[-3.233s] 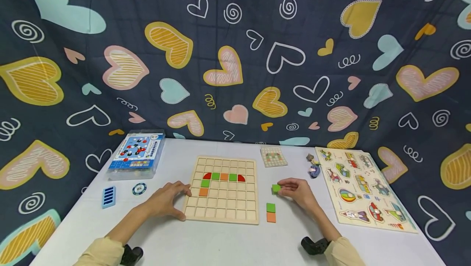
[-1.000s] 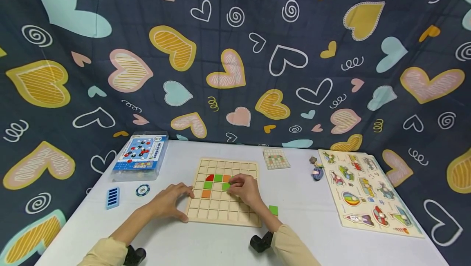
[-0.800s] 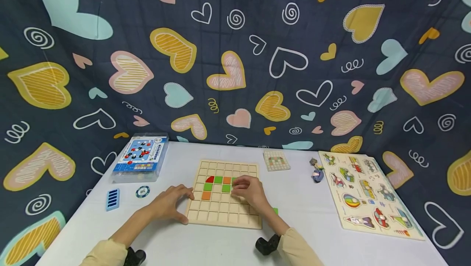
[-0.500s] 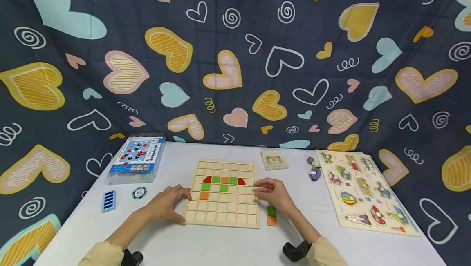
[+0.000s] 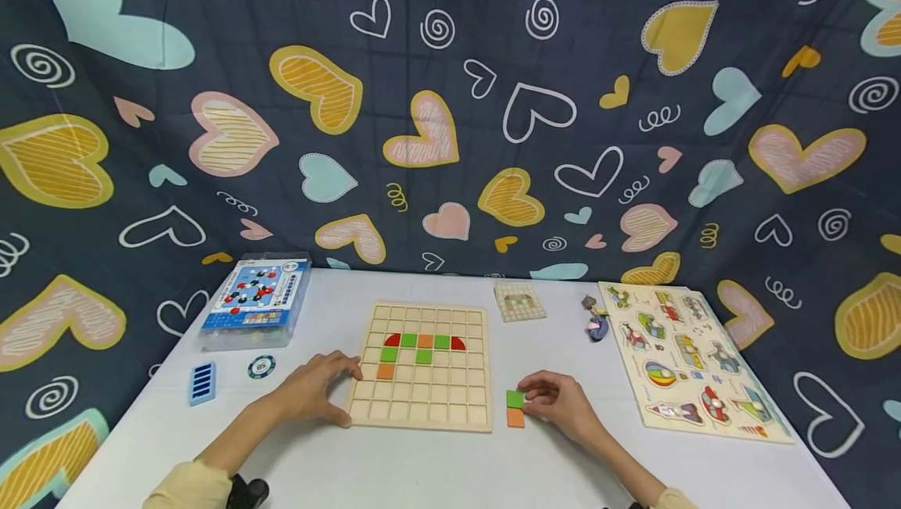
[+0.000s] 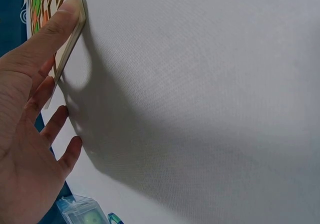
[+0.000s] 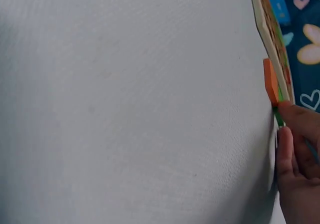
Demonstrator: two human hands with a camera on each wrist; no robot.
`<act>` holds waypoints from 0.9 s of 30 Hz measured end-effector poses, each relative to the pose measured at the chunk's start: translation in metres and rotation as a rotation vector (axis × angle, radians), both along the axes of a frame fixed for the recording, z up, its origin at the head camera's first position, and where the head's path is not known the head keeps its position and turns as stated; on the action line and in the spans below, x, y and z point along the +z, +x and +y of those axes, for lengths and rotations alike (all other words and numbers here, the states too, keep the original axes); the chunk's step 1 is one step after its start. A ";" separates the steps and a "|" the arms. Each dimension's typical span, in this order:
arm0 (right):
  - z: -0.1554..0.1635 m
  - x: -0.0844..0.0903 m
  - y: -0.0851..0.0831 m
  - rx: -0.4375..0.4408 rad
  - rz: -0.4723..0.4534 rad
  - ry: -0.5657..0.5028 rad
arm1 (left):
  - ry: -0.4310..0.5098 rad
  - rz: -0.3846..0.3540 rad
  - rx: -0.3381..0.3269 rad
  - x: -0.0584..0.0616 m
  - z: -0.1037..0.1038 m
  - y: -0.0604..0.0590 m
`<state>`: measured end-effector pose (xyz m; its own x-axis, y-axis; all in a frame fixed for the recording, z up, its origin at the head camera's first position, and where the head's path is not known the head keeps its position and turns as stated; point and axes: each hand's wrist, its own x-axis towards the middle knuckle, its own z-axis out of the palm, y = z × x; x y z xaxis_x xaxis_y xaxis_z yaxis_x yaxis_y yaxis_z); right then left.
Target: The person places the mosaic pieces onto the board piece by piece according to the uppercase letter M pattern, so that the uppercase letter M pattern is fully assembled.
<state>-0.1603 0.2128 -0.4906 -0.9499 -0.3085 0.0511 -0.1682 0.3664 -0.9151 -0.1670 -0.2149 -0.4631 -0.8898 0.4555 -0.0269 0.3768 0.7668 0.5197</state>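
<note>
A wooden grid board (image 5: 429, 392) lies in the middle of the table, with red, green and orange pieces set in some of its cells. My left hand (image 5: 314, 388) rests at its left side, fingertips touching the edge; in the left wrist view the thumb (image 6: 57, 26) lies on the board's rim. My right hand (image 5: 563, 403) is right of the board, pinching the side of a green square tile (image 5: 515, 399) between thumb and fingers. Against that tile, on the near side, lies an orange square tile (image 5: 516, 418). The right wrist view partly hides the green tile behind the fingertips.
A small pattern card (image 5: 520, 302) lies behind the board. To the right are a figurine (image 5: 596, 320) and a picture puzzle board (image 5: 686, 360). A clear plastic box (image 5: 255, 302), a blue block (image 5: 202, 383) and a round chip (image 5: 262, 367) are on the left.
My right hand placed a green tile under the orange one in the board's upper row, then moved right and toward me to the loose green tile. My left hand stayed at the edge.
</note>
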 end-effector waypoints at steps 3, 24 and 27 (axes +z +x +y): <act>-0.002 -0.002 -0.002 -0.018 0.047 0.038 | 0.001 0.002 0.000 0.000 0.000 -0.001; -0.021 -0.009 -0.013 -0.247 0.171 0.016 | 0.000 0.002 -0.003 0.001 0.000 -0.001; -0.027 -0.008 -0.014 -0.300 0.138 -0.027 | 0.006 -0.003 -0.005 0.002 0.000 0.000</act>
<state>-0.1744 0.1854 -0.4985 -0.9817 -0.0123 0.1902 -0.1796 0.3940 -0.9014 -0.1673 -0.2147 -0.4613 -0.8873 0.4605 -0.0266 0.3795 0.7616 0.5253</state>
